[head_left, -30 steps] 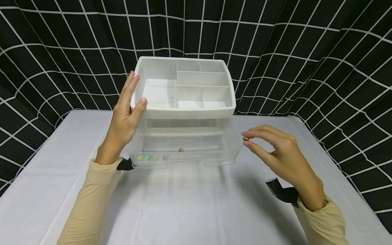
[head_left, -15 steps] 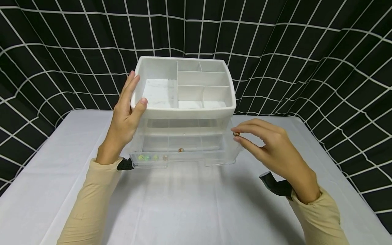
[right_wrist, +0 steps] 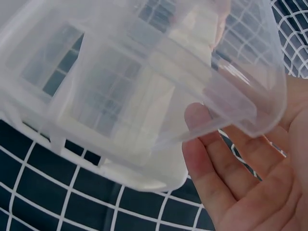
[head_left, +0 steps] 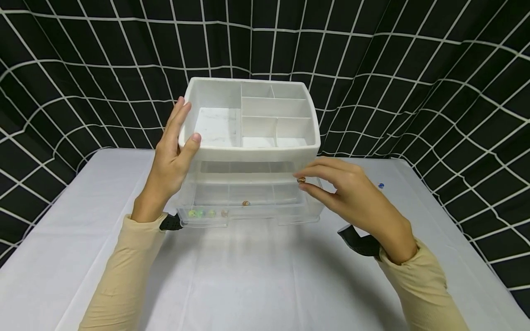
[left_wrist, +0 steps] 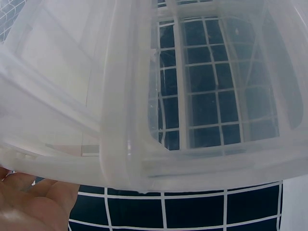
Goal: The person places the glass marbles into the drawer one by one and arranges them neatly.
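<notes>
White-clothed bench (head_left: 265,285), soft shadows below the drawer unit (head_left: 248,154); black curtain (head_left: 290,48) with white grid lines behind and at both sides; right grip (head_left: 341,195) pinches a brown striped bead (head_left: 301,179) at the right end of the pulled-out clear drawer (head_left: 258,212), above or inside it cannot tell; left grip (head_left: 165,158) spread, fingers straight along the unit's left side, thumb on its front rim; small beads in the drawer; blue bead (head_left: 381,185) on the cloth at right.
</notes>
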A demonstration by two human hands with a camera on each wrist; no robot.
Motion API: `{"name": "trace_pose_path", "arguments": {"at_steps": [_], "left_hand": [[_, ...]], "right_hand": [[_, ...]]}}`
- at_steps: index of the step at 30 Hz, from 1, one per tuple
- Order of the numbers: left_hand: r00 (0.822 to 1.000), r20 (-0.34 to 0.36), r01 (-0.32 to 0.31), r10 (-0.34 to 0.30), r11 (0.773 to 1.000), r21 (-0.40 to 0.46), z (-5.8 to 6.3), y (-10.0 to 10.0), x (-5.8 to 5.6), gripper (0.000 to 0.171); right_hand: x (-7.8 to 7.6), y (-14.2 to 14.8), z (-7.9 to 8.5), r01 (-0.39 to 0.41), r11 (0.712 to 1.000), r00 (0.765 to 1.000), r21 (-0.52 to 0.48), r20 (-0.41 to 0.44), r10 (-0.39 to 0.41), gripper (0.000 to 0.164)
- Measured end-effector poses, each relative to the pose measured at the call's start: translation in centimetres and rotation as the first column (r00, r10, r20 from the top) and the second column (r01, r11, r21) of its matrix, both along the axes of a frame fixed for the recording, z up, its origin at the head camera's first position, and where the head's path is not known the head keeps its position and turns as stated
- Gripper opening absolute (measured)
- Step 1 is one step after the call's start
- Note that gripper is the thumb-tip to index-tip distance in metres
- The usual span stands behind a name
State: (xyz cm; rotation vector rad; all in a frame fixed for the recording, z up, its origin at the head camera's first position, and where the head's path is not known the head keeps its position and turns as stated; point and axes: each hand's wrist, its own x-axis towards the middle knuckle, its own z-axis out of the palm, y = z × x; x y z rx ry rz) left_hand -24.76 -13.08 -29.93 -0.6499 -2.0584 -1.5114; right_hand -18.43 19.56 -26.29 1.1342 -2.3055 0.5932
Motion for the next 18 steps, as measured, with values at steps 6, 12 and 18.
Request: {"name": "trace_pose_path", "arguments": {"at_steps": [6, 12, 18], "left_hand": [[1.000, -0.010, 0.000, 0.000, 1.000, -0.003, 0.0, 0.0, 0.0, 0.057], [1.000, -0.016, -0.010, 0.010, 1.000, -0.016, 0.0, 0.0, -0.1, 0.057], [1.000, -0.009, -0.013, 0.013, 1.000, -0.013, 0.0, 0.0, 0.0, 0.057]], "right_hand": [[-0.4, -0.7, 0.1, -0.006, 0.999, 0.998, 0.041, 0.066, 0.003, 0.022], [-0.6, -1.3, 0.7, 0.007, 0.995, 0.986, 0.101, 0.167, -0.024, 0.020], [-0.9, -1.9, 1.1, 0.010, 0.985, 0.963, 0.170, 0.262, -0.055, 0.020]]}}
